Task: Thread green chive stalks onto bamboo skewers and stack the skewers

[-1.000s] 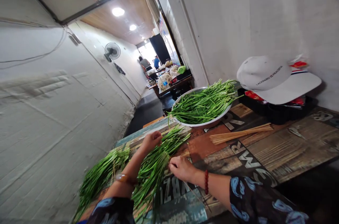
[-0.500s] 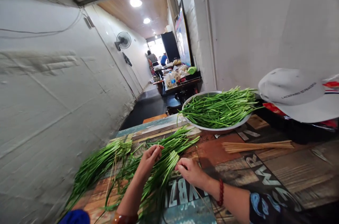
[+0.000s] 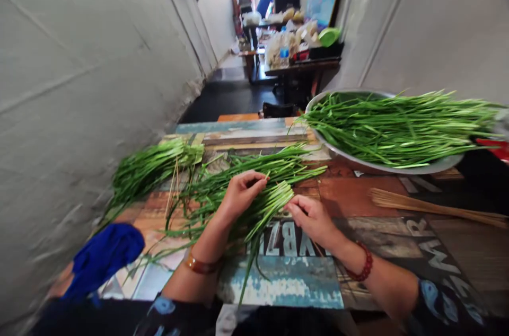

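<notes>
"What have you got in your hands?"

"My left hand [image 3: 246,193] pinches a pale green stalk [image 3: 267,176] between thumb and finger. My right hand [image 3: 312,215] is closed on a thin stick [image 3: 319,249], most of it hidden; its lower part shows under my wrist."

"And the small bunch [image 3: 274,201]?"

"Between my hands, its pale ends right by my right fingertips, its leaves trailing towards me over the desk [image 3: 282,285]."

"Where's the rest of the greens?"

"A loose heap [image 3: 217,185] lies just beyond and to the left of the bunch, partly behind my left hand. Another pile [image 3: 147,169] sits farther left, with a couple of sticks [image 3: 172,187] beside it. The metal bowl [image 3: 413,169] at the far right is heaped with more."

"Anything else about?"

"A bundle of sticks [image 3: 433,205] in front of the bowl, and a blue cloth [image 3: 109,251] near my left forearm."
</notes>
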Demonstrator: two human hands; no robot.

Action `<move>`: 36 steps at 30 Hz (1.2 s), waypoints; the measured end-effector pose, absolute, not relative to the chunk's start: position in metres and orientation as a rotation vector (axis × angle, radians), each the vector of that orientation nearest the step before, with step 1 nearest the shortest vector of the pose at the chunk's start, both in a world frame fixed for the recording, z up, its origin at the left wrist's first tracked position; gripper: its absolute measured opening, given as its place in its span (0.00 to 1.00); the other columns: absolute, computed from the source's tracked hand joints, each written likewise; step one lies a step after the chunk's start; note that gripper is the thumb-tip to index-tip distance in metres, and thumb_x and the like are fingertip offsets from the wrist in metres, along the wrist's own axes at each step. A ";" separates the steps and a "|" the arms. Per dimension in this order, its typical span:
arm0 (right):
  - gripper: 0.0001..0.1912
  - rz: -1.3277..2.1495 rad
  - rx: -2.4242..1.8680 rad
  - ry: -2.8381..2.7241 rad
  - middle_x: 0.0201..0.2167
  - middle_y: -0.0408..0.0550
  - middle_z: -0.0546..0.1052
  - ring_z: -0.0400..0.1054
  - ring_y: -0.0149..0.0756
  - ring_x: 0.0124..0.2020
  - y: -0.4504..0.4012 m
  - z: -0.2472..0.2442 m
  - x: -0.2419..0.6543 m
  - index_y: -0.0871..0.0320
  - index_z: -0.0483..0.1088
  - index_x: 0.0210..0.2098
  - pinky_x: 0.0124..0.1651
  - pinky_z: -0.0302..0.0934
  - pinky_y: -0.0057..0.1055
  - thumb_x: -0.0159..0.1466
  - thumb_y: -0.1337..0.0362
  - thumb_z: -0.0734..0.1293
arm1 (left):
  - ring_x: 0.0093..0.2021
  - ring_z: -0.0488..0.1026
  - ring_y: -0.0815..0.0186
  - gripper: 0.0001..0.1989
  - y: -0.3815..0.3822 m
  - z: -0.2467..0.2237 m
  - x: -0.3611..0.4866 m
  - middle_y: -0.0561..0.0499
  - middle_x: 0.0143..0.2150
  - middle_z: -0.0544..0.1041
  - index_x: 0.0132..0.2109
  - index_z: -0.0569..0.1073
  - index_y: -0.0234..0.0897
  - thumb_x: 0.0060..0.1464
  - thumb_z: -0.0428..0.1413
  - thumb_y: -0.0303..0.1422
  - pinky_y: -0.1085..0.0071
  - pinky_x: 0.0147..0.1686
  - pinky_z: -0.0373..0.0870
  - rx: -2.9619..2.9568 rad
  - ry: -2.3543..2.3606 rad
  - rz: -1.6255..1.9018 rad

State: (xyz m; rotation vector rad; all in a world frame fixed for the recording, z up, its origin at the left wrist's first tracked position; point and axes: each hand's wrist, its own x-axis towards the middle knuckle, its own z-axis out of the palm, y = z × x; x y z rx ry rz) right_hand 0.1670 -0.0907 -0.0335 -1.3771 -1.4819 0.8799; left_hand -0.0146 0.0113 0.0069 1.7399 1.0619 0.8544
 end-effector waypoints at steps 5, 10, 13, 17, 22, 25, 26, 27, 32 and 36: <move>0.13 0.739 -1.384 -1.561 0.16 0.39 0.67 0.61 0.28 0.19 -0.098 -0.027 0.170 0.58 0.71 0.29 0.26 0.56 0.25 0.66 0.62 0.61 | 0.30 0.71 0.69 0.11 0.009 0.008 -0.017 0.48 0.30 0.78 0.36 0.81 0.32 0.53 0.58 0.35 0.74 0.31 0.65 1.762 1.028 0.828; 0.11 0.681 -1.358 -1.631 0.17 0.40 0.69 0.63 0.29 0.19 -0.101 -0.023 0.172 0.58 0.72 0.31 0.27 0.58 0.25 0.66 0.63 0.61 | 0.28 0.70 0.70 0.12 0.005 0.011 -0.013 0.49 0.30 0.78 0.39 0.81 0.32 0.54 0.58 0.36 0.74 0.30 0.65 1.690 0.987 0.759; 0.11 0.693 -1.351 -1.653 0.17 0.40 0.70 0.64 0.29 0.20 -0.099 -0.022 0.173 0.58 0.73 0.32 0.28 0.59 0.25 0.66 0.63 0.61 | 0.32 0.72 0.68 0.10 0.004 0.013 -0.009 0.48 0.33 0.79 0.39 0.82 0.33 0.54 0.58 0.33 0.73 0.34 0.67 1.757 0.951 0.752; 0.12 0.707 -1.339 -1.672 0.18 0.40 0.70 0.64 0.28 0.19 -0.097 -0.021 0.174 0.58 0.72 0.30 0.27 0.58 0.24 0.66 0.63 0.61 | 0.34 0.73 0.68 0.10 0.003 0.015 -0.007 0.48 0.34 0.79 0.41 0.82 0.34 0.54 0.58 0.31 0.73 0.37 0.67 1.808 0.925 0.760; 0.12 0.714 -1.356 -1.667 0.18 0.40 0.71 0.65 0.28 0.20 -0.098 -0.019 0.176 0.58 0.73 0.31 0.28 0.59 0.24 0.67 0.62 0.61 | 0.31 0.71 0.70 0.08 0.001 0.015 -0.007 0.49 0.32 0.78 0.35 0.81 0.32 0.53 0.60 0.33 0.74 0.32 0.66 1.714 0.931 0.764; 0.12 0.759 -1.370 -1.657 0.19 0.41 0.71 0.67 0.30 0.23 -0.098 -0.019 0.176 0.57 0.73 0.31 0.29 0.60 0.25 0.67 0.61 0.60 | 0.30 0.71 0.70 0.08 0.001 0.015 -0.007 0.50 0.31 0.78 0.34 0.80 0.32 0.53 0.60 0.33 0.75 0.32 0.65 1.740 0.942 0.787; 0.12 0.767 -1.376 -1.653 0.19 0.42 0.71 0.67 0.30 0.23 -0.098 -0.019 0.176 0.57 0.73 0.31 0.29 0.60 0.25 0.66 0.61 0.60 | 0.31 0.71 0.70 0.08 0.001 0.015 -0.007 0.50 0.31 0.78 0.34 0.80 0.33 0.53 0.60 0.33 0.74 0.32 0.65 1.761 0.938 0.795; 0.12 0.770 -1.383 -1.649 0.19 0.42 0.72 0.67 0.30 0.24 -0.098 -0.019 0.177 0.57 0.73 0.31 0.29 0.60 0.25 0.66 0.61 0.61 | 0.31 0.71 0.70 0.08 0.002 0.015 -0.008 0.50 0.31 0.78 0.34 0.81 0.33 0.54 0.59 0.33 0.74 0.32 0.65 1.782 0.930 0.801; 0.12 0.776 -1.385 -1.641 0.19 0.42 0.72 0.67 0.30 0.24 -0.098 -0.017 0.176 0.57 0.73 0.32 0.29 0.60 0.26 0.66 0.61 0.61 | 0.31 0.71 0.70 0.09 0.002 0.016 -0.008 0.49 0.31 0.78 0.34 0.81 0.33 0.55 0.58 0.34 0.74 0.33 0.65 1.827 0.910 0.789; 0.11 0.773 -1.388 -1.637 0.20 0.42 0.72 0.67 0.30 0.24 -0.099 -0.017 0.176 0.57 0.73 0.32 0.29 0.60 0.26 0.66 0.62 0.61 | 0.32 0.71 0.70 0.10 0.001 0.016 -0.007 0.49 0.32 0.78 0.34 0.80 0.32 0.55 0.58 0.34 0.74 0.34 0.66 1.818 0.939 0.757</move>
